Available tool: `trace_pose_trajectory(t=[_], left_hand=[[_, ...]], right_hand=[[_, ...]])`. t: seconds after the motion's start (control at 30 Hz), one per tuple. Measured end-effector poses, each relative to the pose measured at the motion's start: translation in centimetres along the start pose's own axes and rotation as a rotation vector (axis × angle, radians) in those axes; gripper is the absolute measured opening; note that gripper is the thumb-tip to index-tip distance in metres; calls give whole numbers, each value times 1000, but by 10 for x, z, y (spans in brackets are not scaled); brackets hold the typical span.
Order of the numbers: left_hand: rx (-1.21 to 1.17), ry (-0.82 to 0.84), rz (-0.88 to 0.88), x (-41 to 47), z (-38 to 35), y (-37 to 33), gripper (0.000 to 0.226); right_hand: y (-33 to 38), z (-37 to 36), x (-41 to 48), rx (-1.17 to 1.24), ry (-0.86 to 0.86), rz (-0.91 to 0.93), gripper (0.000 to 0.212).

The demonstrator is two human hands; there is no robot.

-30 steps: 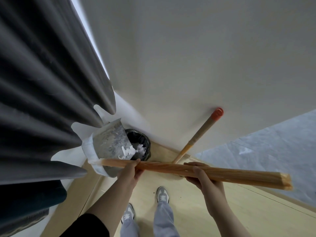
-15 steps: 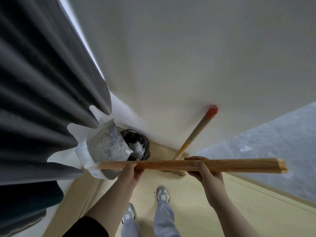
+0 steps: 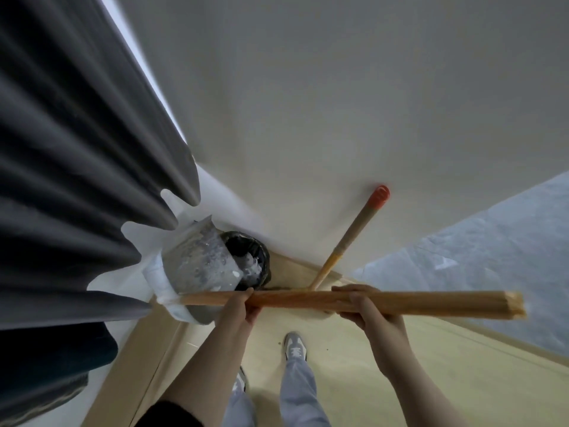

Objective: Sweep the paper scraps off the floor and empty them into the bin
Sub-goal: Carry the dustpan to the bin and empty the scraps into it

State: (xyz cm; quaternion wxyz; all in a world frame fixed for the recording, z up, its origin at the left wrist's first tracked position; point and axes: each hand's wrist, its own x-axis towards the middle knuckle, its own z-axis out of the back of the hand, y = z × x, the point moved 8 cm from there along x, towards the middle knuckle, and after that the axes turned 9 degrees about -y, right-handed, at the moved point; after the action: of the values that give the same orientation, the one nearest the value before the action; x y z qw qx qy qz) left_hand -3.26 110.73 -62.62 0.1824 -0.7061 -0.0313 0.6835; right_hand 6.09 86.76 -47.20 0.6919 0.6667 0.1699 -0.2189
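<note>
Wooden and long, the dustpan handle [image 3: 308, 298] is gripped by both hands: the left hand [image 3: 243, 306] is wrapped round it just beside the bin [image 3: 265, 257], and the right hand [image 3: 366, 309] is curled over it farther from the bin. The metal dustpan [image 3: 197, 266] is held tilted above the bin's rim. White paper scraps [image 3: 252, 269] are seen inside the bin, and only pale specks are left on the pan, so the emptying is judged nearly done. No scraps can be made out on the floor [image 3: 369, 380] near the bin, though little of it is shown. A broom [image 3: 354, 235] is leaned against the wall beyond the bin
</note>
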Motion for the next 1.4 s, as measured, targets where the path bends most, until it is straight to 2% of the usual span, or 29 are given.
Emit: trace_pose_trajectory(t=[0.07, 0.3, 0.4, 0.57, 0.63, 0.77, 0.97, 1.1, 1.23, 1.33, 1.4], left_hand=[[-19, 6, -11, 9, 3, -4, 36], [-60, 75, -15, 16, -2, -9, 33], [-59, 81, -18, 20, -3, -8, 33], [-55, 31, -57, 26, 1, -5, 35], [-38, 61, -44, 25, -1, 0, 35], [-55, 89, -19, 30, -1, 3, 49], [-66, 63, -14, 25, -7, 3, 17], [-52, 68, -18, 26, -8, 2, 10], [-49, 14, -29, 25, -7, 0, 32], [-75, 60, -45, 23, -12, -7, 31], [-97, 21, -35, 25, -10, -10, 34]], right_hand=[[-3, 1, 0, 21, -16, -7, 19], [10, -12, 2, -18, 96, 43, 19], [6, -5, 5, 6, 77, 31, 20], [-17, 8, 7, 111, -27, -107, 18], [-13, 13, 9, 108, -33, -84, 19], [-19, 16, 9, 117, -47, -113, 19], [-4, 8, 14, 94, 2, -79, 18], [-2, 10, 15, 80, 2, -56, 19], [-13, 10, 12, 118, -10, -122, 20], [-2, -4, 12, 94, 73, -56, 20], [-5, -6, 11, 104, 65, -93, 22]])
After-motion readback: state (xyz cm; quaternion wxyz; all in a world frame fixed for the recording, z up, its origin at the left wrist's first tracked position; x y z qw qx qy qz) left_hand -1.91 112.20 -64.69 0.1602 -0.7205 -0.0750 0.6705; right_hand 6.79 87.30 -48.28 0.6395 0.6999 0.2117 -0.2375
